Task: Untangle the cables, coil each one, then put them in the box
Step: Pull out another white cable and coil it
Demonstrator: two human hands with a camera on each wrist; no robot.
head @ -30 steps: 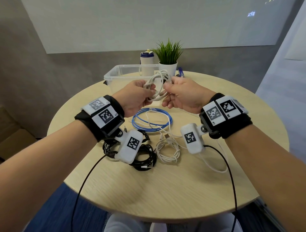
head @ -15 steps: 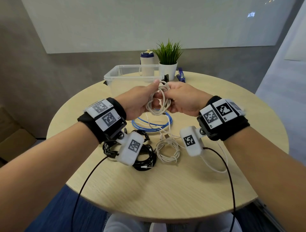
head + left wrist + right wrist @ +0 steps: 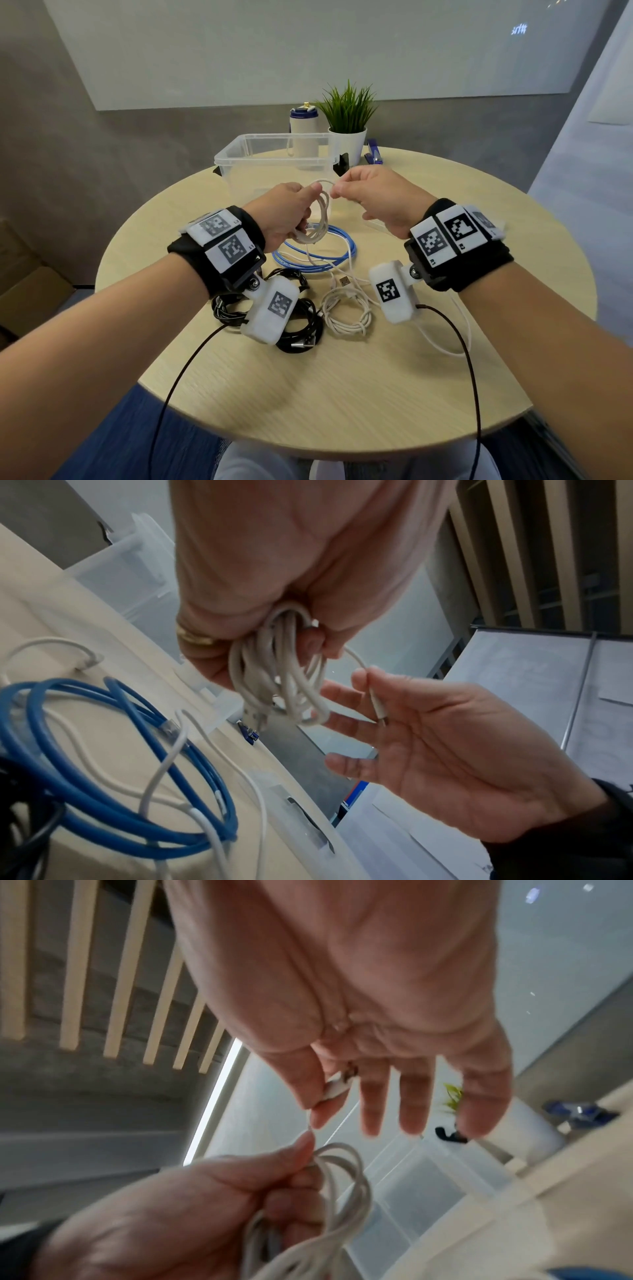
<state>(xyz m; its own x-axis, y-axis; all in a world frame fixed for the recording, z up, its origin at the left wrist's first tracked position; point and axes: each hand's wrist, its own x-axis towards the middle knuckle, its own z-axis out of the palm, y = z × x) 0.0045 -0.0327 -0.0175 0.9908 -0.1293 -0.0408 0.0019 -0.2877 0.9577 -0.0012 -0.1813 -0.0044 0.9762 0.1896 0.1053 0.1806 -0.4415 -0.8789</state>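
Left hand (image 3: pixel 286 214) is gripping the white cable (image 3: pixel 320 219) coil just above the bench (image 3: pixel 342 394), in front of the box (image 3: pixel 274 161). Right hand (image 3: pixel 380 198) is pinching the loose plug end between thumb and forefinger, other fingers spread. Probably best tucking that end through the loops snugly while keeping the coil clamped, so it isn't springing open before boxing.
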